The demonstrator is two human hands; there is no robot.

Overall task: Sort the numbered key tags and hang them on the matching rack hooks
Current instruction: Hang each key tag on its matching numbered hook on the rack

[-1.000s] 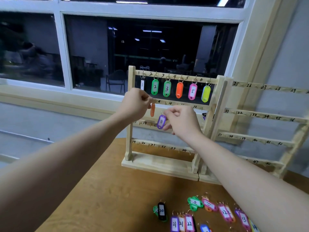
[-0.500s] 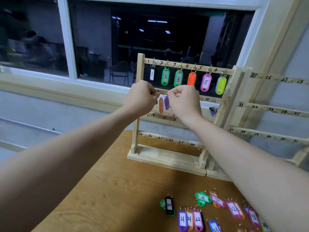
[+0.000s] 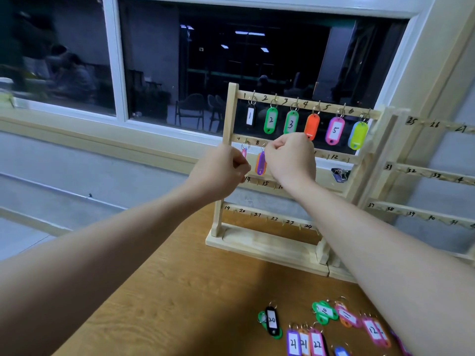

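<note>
A wooden key rack (image 3: 282, 249) stands on the table, with tags 1 to 6 (image 3: 334, 130) hanging on its top row. My right hand (image 3: 290, 158) is curled and pinches the ring of a purple tag (image 3: 261, 163) under hook 8 in the second row; an orange tag sits right behind it. A pink tag (image 3: 243, 152) hangs by its ring on hook 7. Its lower end disappears between the curled fingers of my left hand (image 3: 221, 172). Loose numbered tags (image 3: 317, 344) lie on the table near its front edge.
A second wooden rack (image 3: 424, 173), numbered from 25 up, stands just right of the first with bare hooks. A small dark bundle of keys (image 3: 340, 173) lies behind the racks. A window and wall close off the back. The wooden table (image 3: 180, 291) ends at the left.
My right hand has lifted the purple tag from below the second row up to hook 8. Both hands have come close together at hooks 7 and 8. The view has shifted left.
</note>
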